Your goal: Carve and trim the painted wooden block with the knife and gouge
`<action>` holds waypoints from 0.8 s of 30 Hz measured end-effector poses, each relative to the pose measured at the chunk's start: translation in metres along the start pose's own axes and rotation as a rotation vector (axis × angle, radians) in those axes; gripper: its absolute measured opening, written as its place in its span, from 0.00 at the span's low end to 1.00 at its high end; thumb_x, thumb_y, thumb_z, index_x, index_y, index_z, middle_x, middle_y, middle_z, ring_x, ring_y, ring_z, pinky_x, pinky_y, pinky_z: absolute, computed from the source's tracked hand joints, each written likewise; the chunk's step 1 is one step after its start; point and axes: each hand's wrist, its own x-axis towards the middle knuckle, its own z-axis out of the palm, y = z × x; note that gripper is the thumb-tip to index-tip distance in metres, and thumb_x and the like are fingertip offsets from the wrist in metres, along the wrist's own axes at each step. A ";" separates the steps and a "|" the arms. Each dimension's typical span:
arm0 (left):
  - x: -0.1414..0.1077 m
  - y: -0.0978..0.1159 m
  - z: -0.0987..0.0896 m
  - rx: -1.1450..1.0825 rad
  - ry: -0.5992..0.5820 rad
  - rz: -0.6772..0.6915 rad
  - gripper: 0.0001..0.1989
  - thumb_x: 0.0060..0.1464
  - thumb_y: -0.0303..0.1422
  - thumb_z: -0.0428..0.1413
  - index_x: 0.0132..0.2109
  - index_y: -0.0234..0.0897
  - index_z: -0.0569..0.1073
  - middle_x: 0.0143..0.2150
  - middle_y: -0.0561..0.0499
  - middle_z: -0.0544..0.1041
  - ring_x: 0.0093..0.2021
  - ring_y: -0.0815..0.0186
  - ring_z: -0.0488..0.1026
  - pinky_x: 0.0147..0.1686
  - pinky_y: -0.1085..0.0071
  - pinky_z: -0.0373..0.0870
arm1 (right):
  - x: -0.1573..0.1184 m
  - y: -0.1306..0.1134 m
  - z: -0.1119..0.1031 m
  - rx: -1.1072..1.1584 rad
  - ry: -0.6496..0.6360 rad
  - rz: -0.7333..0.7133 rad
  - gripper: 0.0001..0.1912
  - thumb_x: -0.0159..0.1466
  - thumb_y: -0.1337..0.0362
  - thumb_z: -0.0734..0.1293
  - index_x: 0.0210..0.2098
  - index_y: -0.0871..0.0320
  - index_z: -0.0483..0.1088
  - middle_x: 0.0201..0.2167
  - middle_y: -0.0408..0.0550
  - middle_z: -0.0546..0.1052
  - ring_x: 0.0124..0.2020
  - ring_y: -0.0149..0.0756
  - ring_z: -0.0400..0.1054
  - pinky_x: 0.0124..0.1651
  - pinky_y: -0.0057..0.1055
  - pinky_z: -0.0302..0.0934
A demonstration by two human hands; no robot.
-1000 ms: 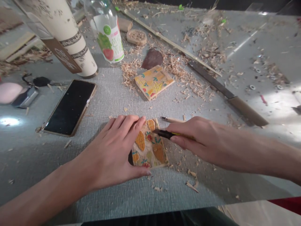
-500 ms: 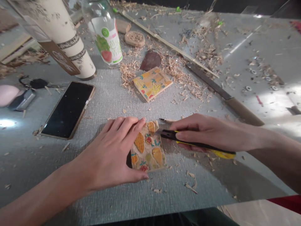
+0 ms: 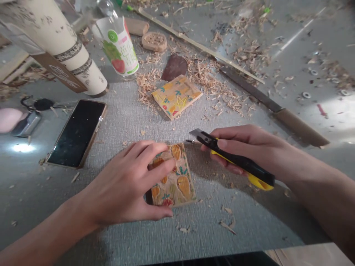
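A carved wooden block (image 3: 183, 186) painted with orange and red shapes lies on the grey tabletop. My left hand (image 3: 133, 177) grips its left side, thumb at the lower edge and fingers over the top, with the index finger lying across the carving. My right hand (image 3: 241, 147) is wrapped round a black and yellow utility knife (image 3: 235, 157). The knife's bare blade points up and left, apart from the block's upper right corner. A thin tool with a dark tip (image 3: 191, 141) lies partly under my right hand. Beyond them rests a second painted block (image 3: 177, 96).
A phone (image 3: 77, 133), a patterned tumbler (image 3: 80, 70) and a clear bottle (image 3: 119, 48) stand or lie at the left. Wood shavings (image 3: 210, 81) and dark sandpaper (image 3: 174, 67) surround the second block. A long knife (image 3: 299, 127) lies at the right.
My right hand has drawn the utility knife away from the block and tilted it more steeply. My left index finger has moved onto the carved face. The view has shifted slightly.
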 end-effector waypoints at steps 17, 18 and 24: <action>0.001 -0.001 -0.003 0.026 -0.008 0.009 0.31 0.66 0.44 0.69 0.68 0.34 0.72 0.70 0.32 0.78 0.69 0.39 0.78 0.67 0.42 0.81 | -0.018 -0.010 0.014 -1.028 0.011 -0.480 0.17 0.87 0.62 0.59 0.52 0.54 0.79 0.44 0.48 0.83 0.35 0.35 0.75 0.37 0.37 0.61; 0.001 0.000 -0.003 0.024 -0.007 0.010 0.30 0.66 0.43 0.69 0.68 0.34 0.72 0.70 0.31 0.78 0.69 0.39 0.78 0.67 0.41 0.81 | -0.018 -0.011 0.014 -1.045 0.007 -0.493 0.16 0.87 0.62 0.59 0.52 0.54 0.79 0.44 0.48 0.83 0.34 0.35 0.75 0.37 0.37 0.60; 0.002 0.000 -0.006 0.008 0.003 0.029 0.27 0.68 0.42 0.67 0.65 0.30 0.75 0.69 0.30 0.80 0.69 0.38 0.79 0.67 0.41 0.82 | -0.015 -0.010 0.015 -1.077 0.016 -0.519 0.15 0.85 0.66 0.61 0.58 0.53 0.80 0.47 0.50 0.85 0.38 0.38 0.78 0.38 0.37 0.61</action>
